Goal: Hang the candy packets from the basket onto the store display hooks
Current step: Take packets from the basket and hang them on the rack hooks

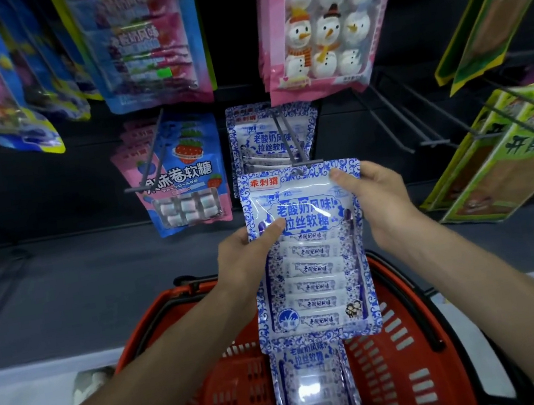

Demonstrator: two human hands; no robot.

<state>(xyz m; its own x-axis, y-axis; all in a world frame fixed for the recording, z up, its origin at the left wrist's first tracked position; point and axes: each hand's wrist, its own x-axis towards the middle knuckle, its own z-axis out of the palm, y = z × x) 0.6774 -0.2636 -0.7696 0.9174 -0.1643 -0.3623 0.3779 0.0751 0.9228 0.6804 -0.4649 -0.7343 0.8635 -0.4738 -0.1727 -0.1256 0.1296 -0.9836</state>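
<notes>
The candy packet [308, 255] is held upright between both hands, white with blue scrollwork borders. A red label at its top left reads 乖刺猬, and large blue characters below read 老酸奶风味! 拉丝软糖 above a row of small wrapped sticks. The left hand [249, 257] pinches its left edge, thumb on the front. The right hand [380, 202] grips the upper right corner, thumb across the front. The packet's top edge sits just at the tip of the display hook [287, 140]; whether the hole is on it cannot be told. Matching hung packets [249, 142] lie beyond the hands on that hook. Left of the left hand hangs a pink-and-blue strawberry packet [189, 176] ending in 卷软糖. Above the right hand hang pink snowman packets [318, 21], and to its right green packets [513, 165]. Below the hands a red basket [405, 372] holds more packets [312, 386]. The display back is dark, with a grey ledge [97, 279] beneath.
</notes>
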